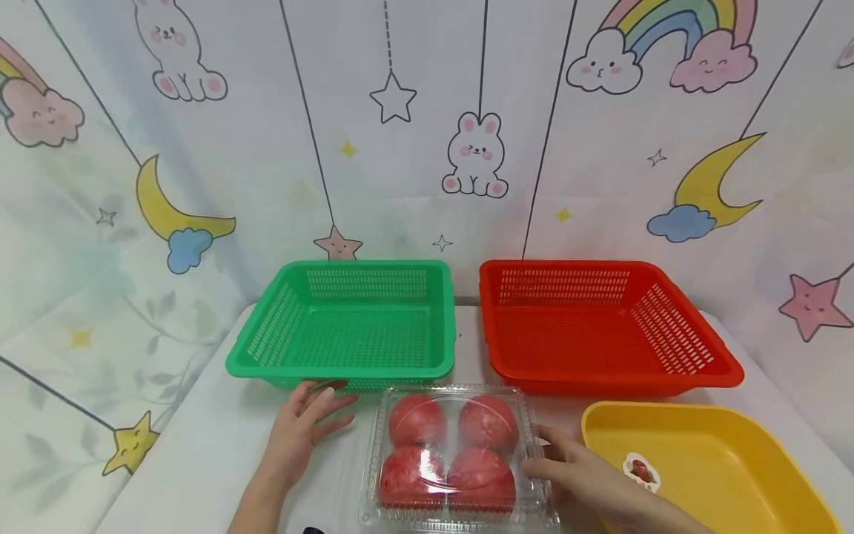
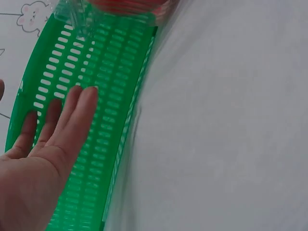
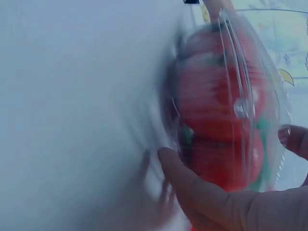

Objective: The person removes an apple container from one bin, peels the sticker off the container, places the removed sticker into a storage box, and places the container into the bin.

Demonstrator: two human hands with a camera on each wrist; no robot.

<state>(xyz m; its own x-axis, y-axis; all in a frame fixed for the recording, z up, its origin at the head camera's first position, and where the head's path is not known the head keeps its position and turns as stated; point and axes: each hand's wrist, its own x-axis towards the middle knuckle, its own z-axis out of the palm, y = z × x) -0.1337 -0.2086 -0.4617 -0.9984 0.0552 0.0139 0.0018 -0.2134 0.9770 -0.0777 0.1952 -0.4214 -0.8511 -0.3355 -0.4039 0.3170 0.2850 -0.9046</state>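
A clear plastic clamshell box [image 1: 452, 456] with red round fruits [image 1: 414, 475] inside lies in front of me in the head view; the fruits look like tomatoes or apples. My right hand [image 1: 580, 471] is at the box's right side, its thumb at the edge of the lid. In the right wrist view the right hand [image 3: 240, 202] has its digits spread either side of the blurred box [image 3: 216, 110]. My left hand [image 1: 296, 430] hovers left of the box, fingers extended and apart from it. In the left wrist view the left hand [image 2: 53, 154] appears before the green basket [image 2: 108, 125].
Behind the box stand a green basket [image 1: 340, 371] at left and a red basket [image 1: 610, 382] at right. A yellow tray [image 1: 720, 475] with a round sticker [image 1: 642, 472] is at the front right. A small dark object [image 1: 312, 530] shows at the bottom edge. A patterned curtain [image 1: 414, 170] hangs behind.
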